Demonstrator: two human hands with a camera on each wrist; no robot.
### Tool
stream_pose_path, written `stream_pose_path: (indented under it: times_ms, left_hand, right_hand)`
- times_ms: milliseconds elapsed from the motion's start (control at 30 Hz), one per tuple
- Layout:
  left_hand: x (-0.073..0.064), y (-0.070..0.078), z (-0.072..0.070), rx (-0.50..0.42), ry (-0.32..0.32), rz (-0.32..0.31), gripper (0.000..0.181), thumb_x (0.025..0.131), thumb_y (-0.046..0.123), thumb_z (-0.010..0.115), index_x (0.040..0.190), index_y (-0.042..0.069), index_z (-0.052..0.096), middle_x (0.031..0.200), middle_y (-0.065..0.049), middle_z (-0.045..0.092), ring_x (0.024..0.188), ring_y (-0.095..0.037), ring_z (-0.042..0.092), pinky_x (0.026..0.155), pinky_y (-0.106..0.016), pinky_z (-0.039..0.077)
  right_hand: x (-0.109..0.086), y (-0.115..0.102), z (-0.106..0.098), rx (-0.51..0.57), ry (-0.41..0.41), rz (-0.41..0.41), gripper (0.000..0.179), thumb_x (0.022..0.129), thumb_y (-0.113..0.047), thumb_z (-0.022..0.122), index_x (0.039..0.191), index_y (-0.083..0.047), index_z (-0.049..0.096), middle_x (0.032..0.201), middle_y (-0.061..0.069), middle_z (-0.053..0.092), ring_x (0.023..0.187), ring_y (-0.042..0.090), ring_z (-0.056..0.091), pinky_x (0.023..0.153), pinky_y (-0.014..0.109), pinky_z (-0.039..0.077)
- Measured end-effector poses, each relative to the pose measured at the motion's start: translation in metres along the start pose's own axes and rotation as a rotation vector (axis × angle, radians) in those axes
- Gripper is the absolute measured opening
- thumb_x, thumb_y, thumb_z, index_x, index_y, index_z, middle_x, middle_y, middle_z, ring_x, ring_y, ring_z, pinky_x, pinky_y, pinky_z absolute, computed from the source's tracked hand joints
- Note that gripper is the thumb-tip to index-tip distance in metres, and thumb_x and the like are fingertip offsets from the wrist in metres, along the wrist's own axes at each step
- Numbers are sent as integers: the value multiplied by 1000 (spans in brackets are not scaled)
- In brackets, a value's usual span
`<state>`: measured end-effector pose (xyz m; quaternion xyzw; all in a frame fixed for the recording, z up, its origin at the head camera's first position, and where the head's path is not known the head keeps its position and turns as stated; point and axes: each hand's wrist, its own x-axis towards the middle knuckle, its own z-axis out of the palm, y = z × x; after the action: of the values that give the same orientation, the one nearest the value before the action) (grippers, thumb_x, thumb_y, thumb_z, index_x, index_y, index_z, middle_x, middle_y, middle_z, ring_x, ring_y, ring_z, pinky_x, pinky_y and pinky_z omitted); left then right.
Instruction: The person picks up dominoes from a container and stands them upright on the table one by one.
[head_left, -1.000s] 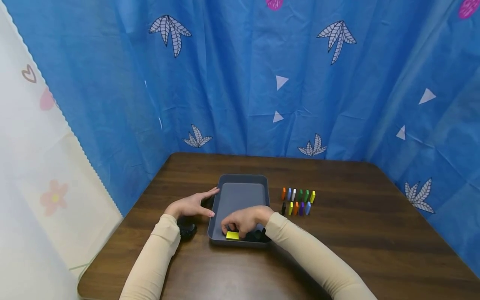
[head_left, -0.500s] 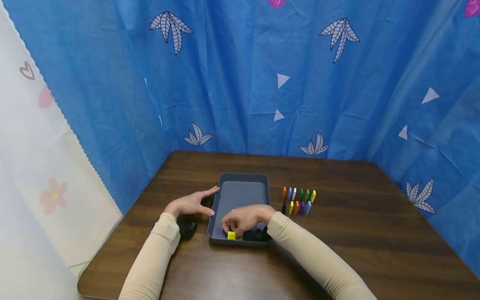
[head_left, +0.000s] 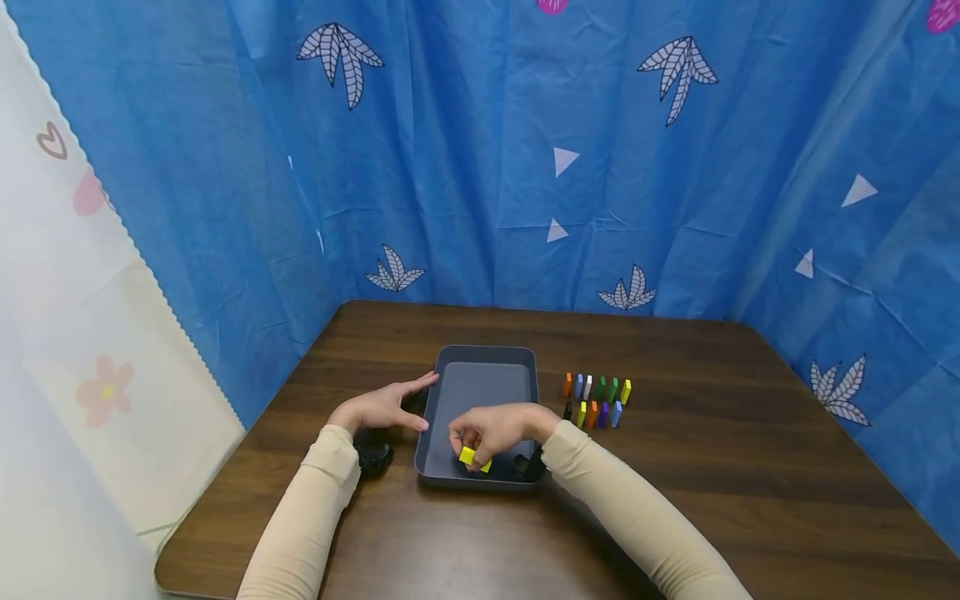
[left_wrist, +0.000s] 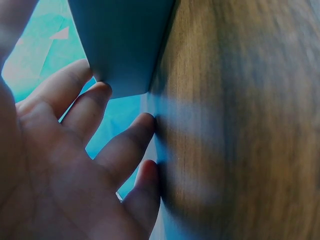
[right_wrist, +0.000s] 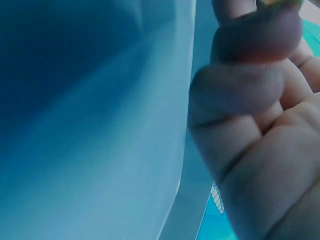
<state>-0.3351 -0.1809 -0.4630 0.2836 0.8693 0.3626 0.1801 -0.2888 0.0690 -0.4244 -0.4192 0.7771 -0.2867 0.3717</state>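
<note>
My right hand pinches a small flat yellow block, like a domino, over the near end of a grey rectangular tray. The block is tilted and partly covered by a finger. In the right wrist view my right hand has its fingers curled, and only a sliver of yellow shows at the top edge. My left hand lies along the tray's left side, fingers spread and thumb at the rim. The left wrist view shows fingertips of my left hand touching the tray's outer wall.
Right of the tray, several coloured blocks stand upright in two rows, among them a white block and a purple block. They stand on a brown wooden table. A blue curtain hangs behind it.
The yellow block has risen off the tray's near end and tilted, with my right hand moving slightly up and to the right. My left hand stays in place.
</note>
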Motion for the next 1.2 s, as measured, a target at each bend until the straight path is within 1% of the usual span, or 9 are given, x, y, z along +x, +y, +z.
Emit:
stream_pose_path:
  times_ms: [200, 400, 500, 633, 733, 867, 967, 1067, 1200]
  left_hand:
    - [2, -3, -1, -8, -8, 10, 87, 73, 38, 70, 142, 28, 19, 149, 6, 12, 135, -24, 17, 103, -53, 24]
    - [2, -3, -1, 2, -13, -4, 88, 73, 40, 69, 142, 28, 17, 149, 6, 12, 136, -23, 17, 104, -53, 23]
    - [2, -2, -1, 22, -9, -10, 89, 72, 43, 69, 142, 29, 17, 149, 6, 12, 136, -24, 17, 104, -54, 23]
    - [2, -1, -1, 37, -7, -27, 90, 71, 47, 68, 142, 31, 17, 149, 7, 11, 136, -24, 15, 104, -55, 20]
    - [2, -1, -2, 41, -9, -39, 90, 70, 48, 68, 142, 33, 16, 150, 7, 10, 136, -24, 14, 104, -56, 19]
    - [3, -2, -2, 42, -8, -48, 89, 70, 48, 68, 142, 34, 16, 150, 6, 10, 136, -25, 14, 104, -57, 18]
    - [3, -2, -1, 32, -9, -43, 90, 71, 46, 69, 142, 33, 16, 150, 6, 10, 136, -25, 14, 105, -56, 18]
    - [4, -2, -1, 21, -12, -21, 90, 72, 44, 69, 143, 29, 15, 150, 4, 10, 136, -26, 14, 104, -56, 18]
    - [3, -2, -1, 15, -11, -7, 90, 72, 42, 69, 143, 28, 15, 150, 3, 10, 136, -26, 13, 105, -57, 17]
  right_hand:
    - [-3, 5, -3, 43, -11, -62, 23, 76, -9, 69, 92, -5, 52, 75, 5, 56, 63, 16, 56, 65, 32, 53]
    - [-9, 7, -8, 44, 62, -116, 32, 72, -15, 72, 94, 1, 54, 74, 5, 57, 62, 13, 53, 61, 31, 52]
    - [-14, 5, -12, 66, 107, -140, 32, 73, -15, 71, 95, 2, 56, 74, 6, 58, 62, 14, 53, 58, 34, 51]
    - [-23, 2, -17, 78, 202, -155, 27, 76, -16, 69, 96, 0, 60, 74, 6, 59, 55, 17, 50, 50, 41, 47]
    - [-31, 2, -20, 82, 293, -147, 26, 76, -21, 69, 98, -6, 64, 72, 6, 60, 49, 24, 47, 46, 45, 44]
    - [-43, 4, -23, 101, 400, -141, 24, 77, -25, 68, 98, -16, 67, 65, 7, 56, 50, 36, 44, 45, 43, 44]
    - [-54, 1, -25, 102, 462, -170, 22, 80, -21, 65, 101, -15, 67, 64, 8, 55, 53, 39, 44, 47, 41, 45]
    - [-69, -5, -27, 94, 524, -209, 25, 81, -16, 64, 104, -9, 65, 68, 8, 58, 55, 31, 47, 50, 37, 46]
    - [-88, -5, -31, 136, 614, -236, 31, 80, -12, 65, 109, -5, 61, 75, 10, 61, 60, 16, 51, 53, 34, 46]
